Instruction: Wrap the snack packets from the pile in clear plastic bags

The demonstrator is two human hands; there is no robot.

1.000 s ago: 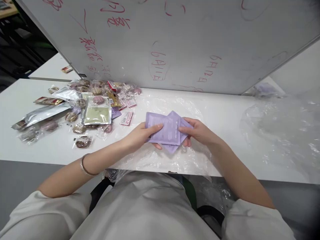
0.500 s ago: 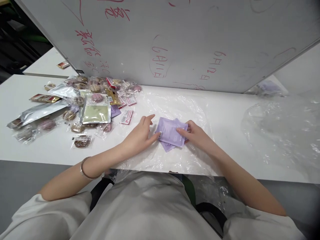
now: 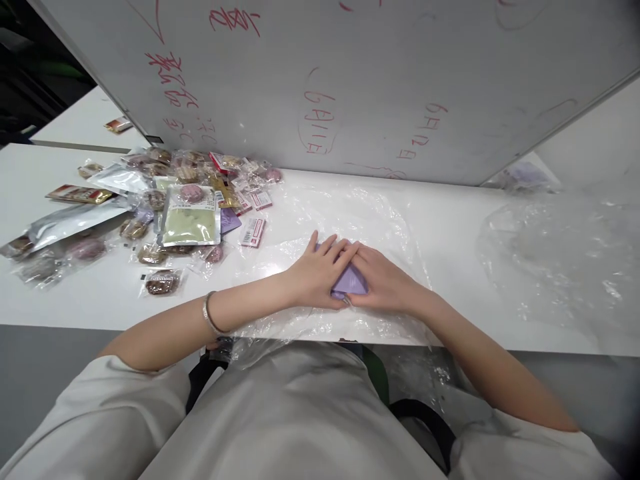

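Purple packets [image 3: 351,281] lie on clear plastic film [image 3: 320,321] near the table's front edge, partly covered by both hands. My left hand [image 3: 320,272] rests flat over their left part, its fingers spread. From the right, my right hand [image 3: 383,279] covers their other side, with fingers and thumb around the packets' edge. The fingertips of the two hands meet above the packets. How many packets are there cannot be made out.
At the left lies a heap of wrapped snacks, with a green pouch [image 3: 190,220] on top and a small red-and-white packet [image 3: 253,233] beside it. A whiteboard [image 3: 370,87] stands behind. Crumpled clear plastic [image 3: 565,267] spreads at the right.
My left hand has moved right onto the purple packets and lies flat on them. My right hand has shifted from pinching their right edge to covering their right side.
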